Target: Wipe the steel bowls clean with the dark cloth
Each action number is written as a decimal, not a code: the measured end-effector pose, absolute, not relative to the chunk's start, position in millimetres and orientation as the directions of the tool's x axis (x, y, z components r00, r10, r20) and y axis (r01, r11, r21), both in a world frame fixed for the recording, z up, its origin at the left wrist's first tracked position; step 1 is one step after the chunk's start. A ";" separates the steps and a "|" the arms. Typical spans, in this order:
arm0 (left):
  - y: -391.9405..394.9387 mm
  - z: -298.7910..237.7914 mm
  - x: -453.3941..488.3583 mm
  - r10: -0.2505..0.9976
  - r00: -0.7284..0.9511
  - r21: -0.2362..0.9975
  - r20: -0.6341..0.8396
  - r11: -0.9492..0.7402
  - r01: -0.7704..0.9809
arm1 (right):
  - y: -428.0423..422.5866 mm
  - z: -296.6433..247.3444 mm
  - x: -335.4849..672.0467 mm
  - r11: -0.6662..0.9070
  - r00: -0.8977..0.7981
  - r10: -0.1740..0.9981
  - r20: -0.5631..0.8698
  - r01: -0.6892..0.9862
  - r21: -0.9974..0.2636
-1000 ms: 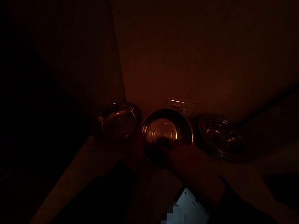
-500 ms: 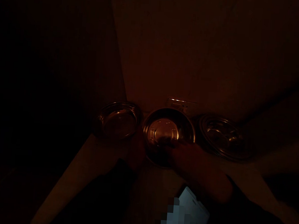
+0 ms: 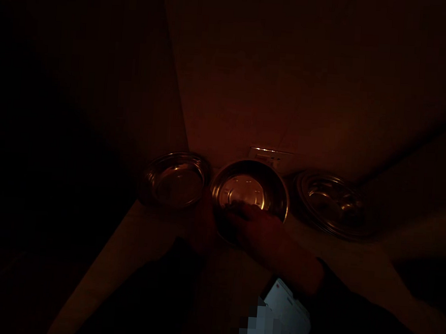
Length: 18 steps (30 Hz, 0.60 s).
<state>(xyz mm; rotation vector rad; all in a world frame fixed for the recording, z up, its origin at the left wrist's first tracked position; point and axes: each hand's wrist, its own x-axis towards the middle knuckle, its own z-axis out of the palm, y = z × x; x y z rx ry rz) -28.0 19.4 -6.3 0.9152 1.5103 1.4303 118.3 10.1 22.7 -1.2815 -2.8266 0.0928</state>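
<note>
The scene is very dark. A round shiny metal bowl (image 3: 246,189) stands in the middle of the table. At its left side, my left hand (image 3: 203,224) is closed against the rim, its fingers mostly lost in shadow. My right hand (image 3: 259,228) reaches over the near right rim into the bowl. Its fingers point left, low over the inside; their tips are too dark to make out, and so is anything under them.
Left of the bowl sits another metal dish (image 3: 179,184). Stacked metal plates (image 3: 331,205) lie to the right. A wall socket plate (image 3: 269,154) is behind the bowl. A lit, partly blurred-out device (image 3: 289,306) is near my right forearm. The table edge (image 3: 98,260) slants at left.
My right hand has moved left inside the bowl. The bowl has shifted very slightly left. My left hand stays at the bowl's left side.
</note>
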 end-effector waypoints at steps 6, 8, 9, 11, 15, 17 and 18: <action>19.3 -9.1 -26.8 0.942 -0.334 0.995 -0.044 0.013 -0.095 | 8.9 47.2 131.0 0.588 -0.567 0.798 -0.206 0.806 0.061; 19.3 -8.8 -26.4 0.945 -0.327 0.995 -0.025 -0.010 -0.104 | 9.3 52.2 133.8 0.556 -0.527 0.822 -0.215 0.824 0.107; 19.4 -9.3 -26.5 0.944 -0.331 0.996 -0.020 -0.012 -0.093 | 9.2 52.8 134.5 0.545 -0.517 0.832 -0.200 0.830 0.119; 19.8 -11.8 -27.4 0.935 -0.354 0.998 -0.021 -0.002 -0.066 | 8.6 50.8 134.8 0.554 -0.534 0.829 -0.164 0.824 0.116; 21.0 -16.8 -29.1 0.920 -0.390 0.998 -0.031 0.010 -0.055 | 8.9 40.8 130.7 0.643 -0.642 0.759 -0.106 0.765 -0.031; 20.7 -15.8 -28.8 0.917 -0.397 0.998 -0.045 0.023 -0.060 | 10.5 34.4 125.1 0.680 -0.697 0.715 -0.061 0.712 -0.172; 20.3 -14.3 -28.3 0.917 -0.393 0.997 -0.066 0.042 -0.070 | 11.2 31.1 121.7 0.688 -0.713 0.700 -0.028 0.685 -0.238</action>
